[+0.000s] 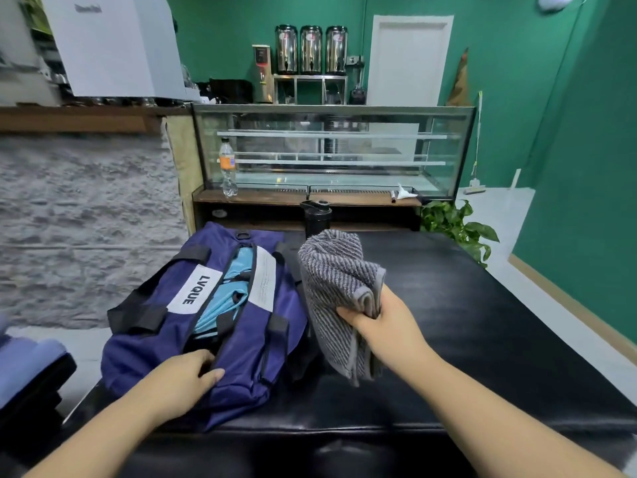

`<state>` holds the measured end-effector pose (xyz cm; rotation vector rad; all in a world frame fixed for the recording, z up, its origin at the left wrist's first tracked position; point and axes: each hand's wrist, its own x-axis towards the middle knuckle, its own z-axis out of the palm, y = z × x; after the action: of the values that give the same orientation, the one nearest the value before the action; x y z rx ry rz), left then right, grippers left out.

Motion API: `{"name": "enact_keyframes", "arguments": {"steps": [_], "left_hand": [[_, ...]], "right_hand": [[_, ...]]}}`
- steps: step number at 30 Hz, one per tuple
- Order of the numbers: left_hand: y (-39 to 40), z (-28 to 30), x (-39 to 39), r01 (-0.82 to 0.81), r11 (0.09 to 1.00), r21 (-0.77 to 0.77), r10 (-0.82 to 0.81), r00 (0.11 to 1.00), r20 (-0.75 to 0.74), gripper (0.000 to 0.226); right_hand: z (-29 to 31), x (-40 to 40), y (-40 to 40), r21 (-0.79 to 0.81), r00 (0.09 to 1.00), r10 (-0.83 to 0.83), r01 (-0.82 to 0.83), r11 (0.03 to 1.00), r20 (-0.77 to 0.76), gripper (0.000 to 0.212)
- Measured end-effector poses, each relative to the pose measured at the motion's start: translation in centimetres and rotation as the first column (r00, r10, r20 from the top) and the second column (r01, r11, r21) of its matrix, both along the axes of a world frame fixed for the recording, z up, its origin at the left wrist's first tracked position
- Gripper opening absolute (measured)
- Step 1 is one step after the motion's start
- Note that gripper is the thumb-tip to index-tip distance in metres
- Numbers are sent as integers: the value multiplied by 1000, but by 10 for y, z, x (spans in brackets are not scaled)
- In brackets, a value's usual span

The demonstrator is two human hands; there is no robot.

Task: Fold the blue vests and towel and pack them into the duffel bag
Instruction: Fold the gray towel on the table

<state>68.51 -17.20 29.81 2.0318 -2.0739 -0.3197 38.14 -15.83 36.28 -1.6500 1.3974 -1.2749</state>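
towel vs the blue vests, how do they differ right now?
The towel is grey and ribbed; the vests are light blue and smooth. The towel is outside the duffel bag, held up folded in the right hand; the vests already lie inside the open zipper. The left hand rests at the bag's opening. Both are folded cloth.

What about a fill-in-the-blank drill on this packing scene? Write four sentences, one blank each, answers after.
1. The right hand grips a folded grey ____.
2. The left hand rests at the near end of the bag's ____ opening.
3. The light blue cloth lies ____ the bag.
4. A black bottle stands on the dark table ____ the towel.

Missing words: towel; zipped; inside; behind
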Motion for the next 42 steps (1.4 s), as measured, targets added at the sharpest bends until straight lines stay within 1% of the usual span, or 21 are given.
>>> {"name": "enact_keyframes", "arguments": {"steps": [2, 4, 5, 7, 8, 9, 12, 14, 16, 18, 20, 21, 24, 28, 32, 34, 37, 39, 40, 41, 42], "left_hand": [[0, 7, 2, 58, 998, 4, -58, 989, 139, 35], [8, 22, 1, 191, 974, -125, -137, 927, 350, 21], [9, 27, 1, 306, 925, -226, -175, 870, 462, 19], [11, 32, 3, 487, 785, -383, -240, 809, 536, 14], [12, 33, 3, 554, 730, -400, -295, 784, 546, 11], [11, 31, 6, 581, 711, -396, -331, 773, 542, 10], [9, 26, 6, 555, 795, -245, -379, 769, 515, 16], [15, 28, 7, 447, 881, -156, -336, 821, 461, 20], [19, 19, 7, 422, 880, -219, -298, 848, 438, 34], [23, 18, 8, 432, 867, -246, -285, 838, 466, 45], [17, 9, 17, 498, 811, -306, -284, 794, 537, 40], [15, 6, 20, 527, 799, -290, -304, 770, 562, 34], [20, 8, 20, 543, 787, -293, -325, 768, 552, 20], [27, 18, 21, 543, 720, -432, -313, 810, 497, 20], [38, 25, 22, 517, 702, -489, -351, 849, 395, 27], [45, 30, 20, 502, 709, -495, -363, 862, 354, 31], [53, 38, 16, 502, 705, -501, -372, 863, 342, 29], [58, 41, 13, 532, 703, -471, -390, 843, 370, 36], [60, 41, 11, 549, 695, -465, -397, 831, 389, 34], [62, 41, 8, 566, 680, -465, -411, 820, 398, 31], [63, 41, 6, 574, 671, -469, -419, 816, 399, 30]], "right_hand": [[2, 5, -2, 4, 1000, 0, 0, 1000, 27, 39], [4, 8, -6, 22, 999, -5, 4, 1000, 47, 41], [5, 9, -9, 41, 997, -10, 7, 999, 70, 42], [7, 9, -14, 85, 989, -21, 8, 996, 149, 41], [9, 10, -16, 100, 980, -25, 6, 995, 197, 38], [10, 11, -19, 116, 969, -28, -1, 993, 245, 33], [12, 17, -27, 168, 931, -37, -27, 985, 364, 22], [13, 22, -30, 183, 915, -45, -32, 983, 400, 24], [13, 27, -30, 179, 907, -47, -32, 983, 418, 25], [13, 31, -29, 173, 908, -37, -40, 984, 418, 24], [13, 35, -27, 173, 912, -20, -56, 983, 409, 23], [13, 38, -27, 172, 913, -9, -67, 983, 407, 22], [18, 51, -25, 172, 901, 26, -111, 979, 433, 22], [32, 78, -23, 156, 790, 74, -210, 965, 609, 27], [45, 112, -36, 278, 706, -34, -233, 932, 707, 33], [50, 125, -41, 378, 738, -63, -268, 886, 671, 34], [47, 146, -49, 456, 883, -3, -240, 857, 469, 32], [41, 155, -57, 351, 991, 71, -108, 930, 115, 36], [40, 158, -58, 272, 992, 90, -62, 960, -88, 40], [40, 162, -56, 204, 967, 99, -51, 978, -235, 42], [41, 166, -52, 167, 939, 126, -75, 983, -321, 44]]}}
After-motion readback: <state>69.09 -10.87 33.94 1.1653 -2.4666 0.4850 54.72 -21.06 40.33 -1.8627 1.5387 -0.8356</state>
